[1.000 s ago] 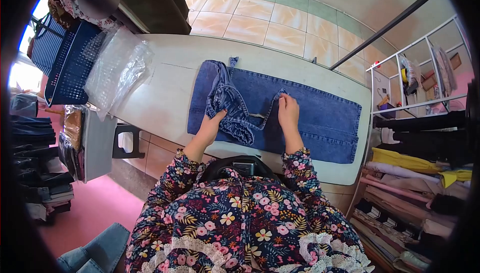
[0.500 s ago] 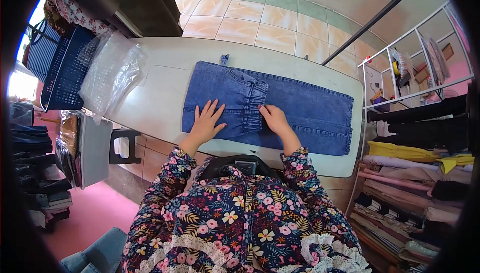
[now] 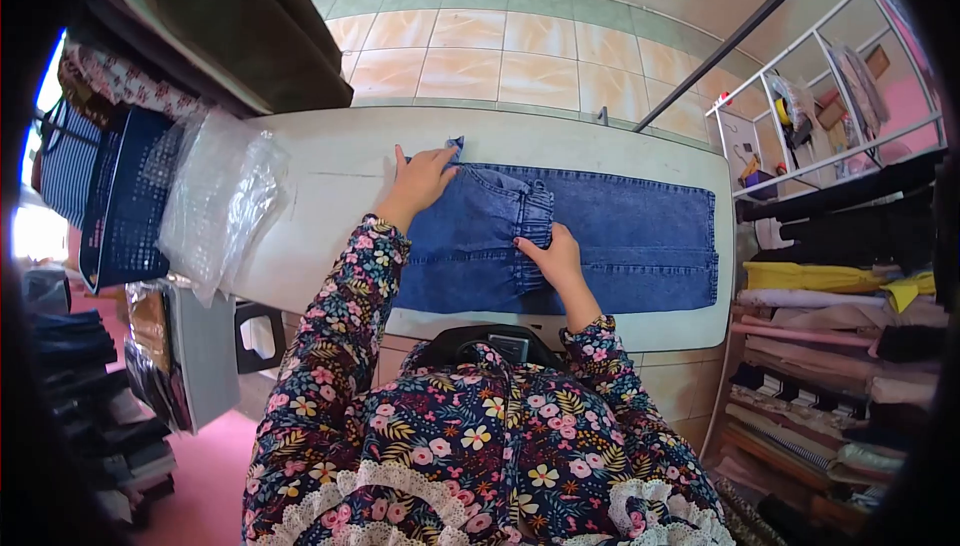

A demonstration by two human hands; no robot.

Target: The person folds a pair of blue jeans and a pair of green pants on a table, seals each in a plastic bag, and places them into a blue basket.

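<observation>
A pair of blue denim jeans (image 3: 620, 236) lies flat along a pale table (image 3: 330, 186), the elastic waistband folded over near the middle. My left hand (image 3: 422, 176) reaches to the far left corner of the jeans and pinches a small denim tab there. My right hand (image 3: 555, 256) rests flat on the denim just below the gathered waistband, fingers apart, pressing the cloth down.
A heap of clear plastic bags (image 3: 220, 201) lies on the table's left end beside a dark blue basket (image 3: 120, 196). Stacked folded clothes (image 3: 840, 346) fill shelves at the right. A white wire rack (image 3: 800, 116) stands at the back right. A black stool (image 3: 258, 336) sits below the table.
The bunched waist part was laid flat and smoothed. My left hand then moved from the near left of the jeans up to their far left corner; my right hand stayed by the waistband.
</observation>
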